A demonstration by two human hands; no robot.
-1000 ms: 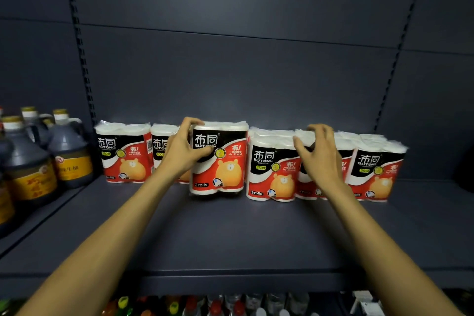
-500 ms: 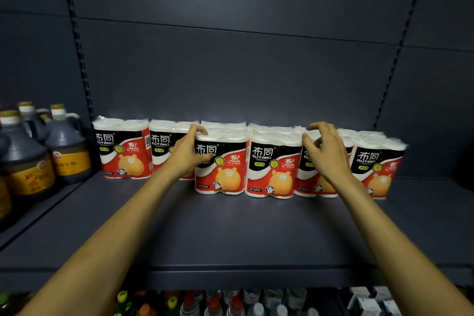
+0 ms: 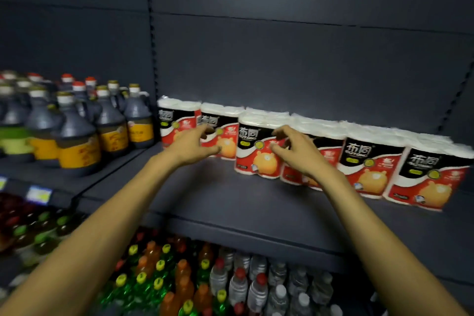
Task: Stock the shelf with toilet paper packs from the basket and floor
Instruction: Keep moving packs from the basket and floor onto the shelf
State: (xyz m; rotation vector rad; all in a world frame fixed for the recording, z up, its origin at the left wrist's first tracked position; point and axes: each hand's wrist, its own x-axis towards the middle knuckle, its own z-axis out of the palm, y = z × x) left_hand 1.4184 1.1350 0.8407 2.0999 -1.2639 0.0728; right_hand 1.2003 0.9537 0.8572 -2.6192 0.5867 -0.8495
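Six toilet paper packs stand upright in a row along the back of the dark shelf in the head view, each touching its neighbour, the line running from about ten o'clock of the frame's centre out to three o'clock at the right edge. The picture is motion-blurred. The left hand sits at nine o'clock of the centre, in front of the first and second packs, its fingers spread and slightly curled with nothing between them; whether the fingertips touch the wrapping I cannot tell. The right hand lies just right of centre, over the seam between the third and fourth packs, fingers likewise loose and parted, gripping nothing that can be seen. Both forearms reach in from the bottom corners. At nine o'clock, on the neighbouring shelf bay, dark sauce jugs with yellow labels stand crowded together, the nearest one just beside the first pack. At six o'clock, on the lower shelf, are coloured drink bottles and clear water bottles.
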